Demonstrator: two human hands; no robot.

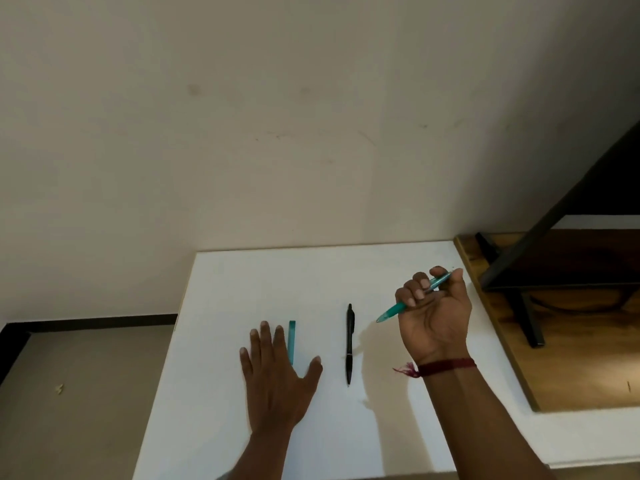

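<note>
No text, label, brand, number or sign can be read anywhere in the view. The slim black plastic click pen lying on the white worktop shows no legible print. The teal translucent plastic pen to the right of the black pen and the flat teal plastic pen cap to its left are too small and blurred to show any marking.

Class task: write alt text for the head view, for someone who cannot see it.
A right hand holds a teal pen above a white table; the left hand lies flat beside a teal cap, with a black pen between the hands.
</note>
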